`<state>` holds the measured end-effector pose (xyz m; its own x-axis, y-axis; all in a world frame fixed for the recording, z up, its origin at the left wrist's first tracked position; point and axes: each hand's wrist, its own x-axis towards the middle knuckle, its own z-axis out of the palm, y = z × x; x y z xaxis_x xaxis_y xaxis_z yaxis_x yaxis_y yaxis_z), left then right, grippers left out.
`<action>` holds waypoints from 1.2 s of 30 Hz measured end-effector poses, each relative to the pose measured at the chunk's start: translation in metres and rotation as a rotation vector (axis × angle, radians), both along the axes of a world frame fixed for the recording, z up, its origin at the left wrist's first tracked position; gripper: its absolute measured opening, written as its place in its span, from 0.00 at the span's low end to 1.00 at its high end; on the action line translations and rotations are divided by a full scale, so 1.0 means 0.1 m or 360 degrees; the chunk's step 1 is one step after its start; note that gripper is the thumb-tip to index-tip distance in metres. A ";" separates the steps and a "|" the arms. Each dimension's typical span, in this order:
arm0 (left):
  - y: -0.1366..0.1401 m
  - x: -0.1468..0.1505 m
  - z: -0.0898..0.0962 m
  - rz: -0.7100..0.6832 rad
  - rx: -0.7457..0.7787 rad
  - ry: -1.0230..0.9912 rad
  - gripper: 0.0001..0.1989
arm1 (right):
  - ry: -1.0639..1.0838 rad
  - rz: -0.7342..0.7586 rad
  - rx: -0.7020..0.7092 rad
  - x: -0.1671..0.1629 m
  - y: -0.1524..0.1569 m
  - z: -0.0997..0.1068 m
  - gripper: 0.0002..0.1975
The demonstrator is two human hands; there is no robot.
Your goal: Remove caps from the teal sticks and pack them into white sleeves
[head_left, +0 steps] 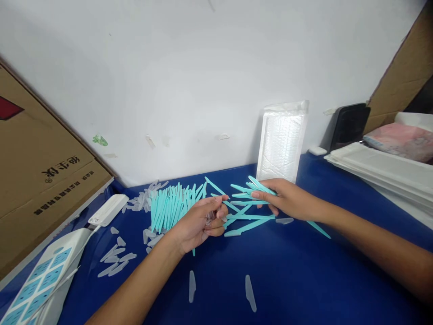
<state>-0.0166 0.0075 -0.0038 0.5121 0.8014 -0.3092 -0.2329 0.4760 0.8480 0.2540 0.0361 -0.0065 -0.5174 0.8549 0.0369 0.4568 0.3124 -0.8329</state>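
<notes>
My right hand (287, 197) is closed around several turquoise eyebrow razors (241, 188), their ends fanning out to the left. My left hand (199, 221) has its fingers curled on translucent blade caps (209, 217), partly hidden by the fingers. Between and below the hands, loose turquoise razors (252, 224) lie crossed on the blue table. Behind my left hand a dense row of razors (169, 207) is laid side by side. Clear caps (144, 198) are heaped at its left, and two single caps (192, 286) (250, 293) lie near the front.
A silvery bubble mailer (282, 140) leans on the white wall. To the left are a white power strip (72, 253), a white adapter (108, 210) and a cardboard box (43, 171). Stacked white envelopes (382, 167) and a black object (348, 126) stand at the right.
</notes>
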 end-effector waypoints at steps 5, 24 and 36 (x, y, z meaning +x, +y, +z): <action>0.01 0.00 -0.02 -0.0042 0.0209 0.0163 0.19 | -0.0010 -0.0063 -0.0066 -0.01 -0.03 0.01 0.29; -0.01 -0.01 0.00 0.0010 0.0070 0.0150 0.11 | 0.0088 -0.0052 -0.0043 -0.02 -0.02 0.02 0.26; 0.06 -0.02 -0.07 -0.0039 0.0424 0.0502 0.23 | 0.0106 -0.0081 -0.0120 -0.02 -0.05 0.08 0.28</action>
<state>-0.0186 0.0137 -0.0107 0.4452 0.8634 -0.2371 0.0666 0.2321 0.9704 0.2520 0.0306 0.0015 -0.4719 0.8816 0.0043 0.4135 0.2256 -0.8821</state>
